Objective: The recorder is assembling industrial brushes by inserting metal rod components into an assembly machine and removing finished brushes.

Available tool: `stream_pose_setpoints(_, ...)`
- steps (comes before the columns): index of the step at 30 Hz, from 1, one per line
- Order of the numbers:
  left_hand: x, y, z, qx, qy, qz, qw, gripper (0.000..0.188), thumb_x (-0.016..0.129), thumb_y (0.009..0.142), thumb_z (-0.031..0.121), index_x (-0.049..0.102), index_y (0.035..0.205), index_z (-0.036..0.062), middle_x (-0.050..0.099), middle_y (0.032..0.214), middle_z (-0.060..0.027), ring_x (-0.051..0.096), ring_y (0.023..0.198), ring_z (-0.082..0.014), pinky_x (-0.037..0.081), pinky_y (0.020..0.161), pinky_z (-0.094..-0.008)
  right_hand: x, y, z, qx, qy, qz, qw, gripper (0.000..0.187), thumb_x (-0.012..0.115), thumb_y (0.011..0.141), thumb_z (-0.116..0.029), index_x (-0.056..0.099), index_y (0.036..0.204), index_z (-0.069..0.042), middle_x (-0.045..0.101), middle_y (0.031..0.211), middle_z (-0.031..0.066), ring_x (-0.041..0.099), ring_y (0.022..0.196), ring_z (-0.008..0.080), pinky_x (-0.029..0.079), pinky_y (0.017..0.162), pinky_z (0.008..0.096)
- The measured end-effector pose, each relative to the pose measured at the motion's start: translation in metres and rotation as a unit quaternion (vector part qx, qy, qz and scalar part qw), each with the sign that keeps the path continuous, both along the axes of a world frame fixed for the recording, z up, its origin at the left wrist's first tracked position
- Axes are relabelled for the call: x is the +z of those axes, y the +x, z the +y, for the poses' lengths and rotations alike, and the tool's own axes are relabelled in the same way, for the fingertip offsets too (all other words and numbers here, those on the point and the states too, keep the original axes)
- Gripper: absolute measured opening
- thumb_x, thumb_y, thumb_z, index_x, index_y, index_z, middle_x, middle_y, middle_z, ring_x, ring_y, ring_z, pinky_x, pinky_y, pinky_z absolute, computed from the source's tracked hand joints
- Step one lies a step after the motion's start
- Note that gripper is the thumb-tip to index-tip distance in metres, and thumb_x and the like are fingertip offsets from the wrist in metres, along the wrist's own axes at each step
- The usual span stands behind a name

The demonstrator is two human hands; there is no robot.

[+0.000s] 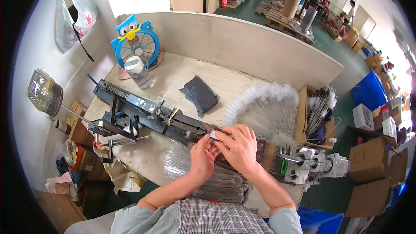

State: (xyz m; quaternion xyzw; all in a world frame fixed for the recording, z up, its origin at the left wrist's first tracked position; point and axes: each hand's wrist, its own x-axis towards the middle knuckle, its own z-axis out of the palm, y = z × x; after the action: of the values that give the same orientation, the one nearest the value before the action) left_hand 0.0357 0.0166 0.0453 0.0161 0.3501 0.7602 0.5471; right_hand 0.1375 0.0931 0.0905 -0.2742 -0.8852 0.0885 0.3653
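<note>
My left hand point(202, 157) is closed, its fingertips drawn together close to my right hand. My right hand point(238, 146) reaches across from the right, fingers bent in a pinch. A small whitish piece point(213, 134) shows at its fingertips; I cannot tell if it is held or wrapped on a finger. Both hands are over the near end of a long dark metal rail fixture point(147, 112) with a spring and clamps. Below my hands lies a bundle of thin, wire-like strands point(216, 185). What sits between my fingers is hidden.
White-tipped thin strands point(264, 104) fan out at right, beside a cardboard box point(303, 119) holding more. A motor-like metal unit point(316, 164) stands on the right. A dark flat case point(201, 95), a clear jar point(136, 68) and a blue cartoon fan point(138, 43) occupy the far side.
</note>
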Motion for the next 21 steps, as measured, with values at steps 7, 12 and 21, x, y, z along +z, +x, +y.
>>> stream_pose_setpoints(7, 0.005, 0.003, 0.0, 0.01, 0.012, 0.028, 0.999, 0.011, 0.056, 0.088, 0.008, 0.056, 0.098, 0.0035, 0.062, 0.096, -0.0054, 0.061, 0.089, -0.015, 0.048, 0.08, -0.0299, 0.005, 0.007, 0.003, 0.022, 0.007, -0.036, 0.999, 0.022, 0.073, 0.068, -0.017, 0.07, 0.089, -0.014, 0.063, 0.09, 0.0001, 0.056, 0.09, 0.0218, 0.044, 0.076, 0.0358)
stream_pose_setpoints(12, 0.008, 0.008, 0.003, -0.001, 0.004, 0.037, 0.999, 0.015, 0.057, 0.087, 0.007, 0.057, 0.101, 0.0025, 0.062, 0.097, -0.0049, 0.061, 0.088, -0.0136, 0.048, 0.079, -0.0293, 0.002, 0.016, 0.004, 0.022, -0.007, -0.036, 0.999, 0.023, 0.073, 0.068, -0.015, 0.07, 0.091, -0.013, 0.063, 0.092, 0.0018, 0.057, 0.092, 0.023, 0.045, 0.077, 0.0363)
stream_pose_setpoints(21, 0.0, 0.005, 0.001, 0.02, 0.014, 0.007, 1.0, 0.015, 0.057, 0.088, 0.011, 0.057, 0.1, 0.0037, 0.062, 0.096, -0.0043, 0.06, 0.088, -0.0128, 0.047, 0.079, -0.0283, 0.002, -0.002, 0.005, 0.067, -0.036, -0.057, 0.995, 0.031, 0.069, 0.069, -0.011, 0.067, 0.1, -0.012, 0.06, 0.102, 0.0038, 0.054, 0.099, 0.0247, 0.045, 0.08, 0.0377)
